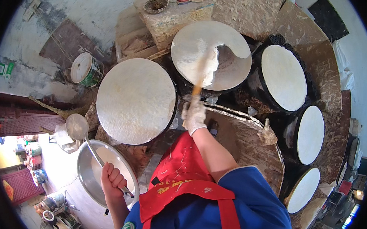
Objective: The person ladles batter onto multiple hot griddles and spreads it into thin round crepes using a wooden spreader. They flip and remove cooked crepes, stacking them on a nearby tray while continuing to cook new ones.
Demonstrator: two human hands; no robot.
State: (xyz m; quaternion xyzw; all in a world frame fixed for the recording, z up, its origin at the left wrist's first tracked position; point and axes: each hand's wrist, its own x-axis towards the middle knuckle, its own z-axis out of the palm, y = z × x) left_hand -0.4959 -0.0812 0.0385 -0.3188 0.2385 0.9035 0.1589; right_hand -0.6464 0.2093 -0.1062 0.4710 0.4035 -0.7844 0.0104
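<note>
My left hand (112,178) grips the handle of a metal ladle (77,127), whose bowl extends beyond the rim of a large metal basin (82,168). Pale batter (113,156) fills part of that basin. In a white, stained glove, my right hand (194,114) holds a wooden-handled tool (197,89); motion blurs its far end. That end reaches over a round griddle (228,82) partly coated with a white batter layer (194,64). A dark bare patch shows at the griddle's centre and right. Left of it, another griddle bears a full pale round sheet (135,102).
Several more black round stoves with pale sheets (283,78) curve along the right. A crusted curved board (248,134) lies inside that arc. A bucket (80,67) stands at left, near a straw broom (57,108). A ledge (186,12) behind holds a small dish (155,5).
</note>
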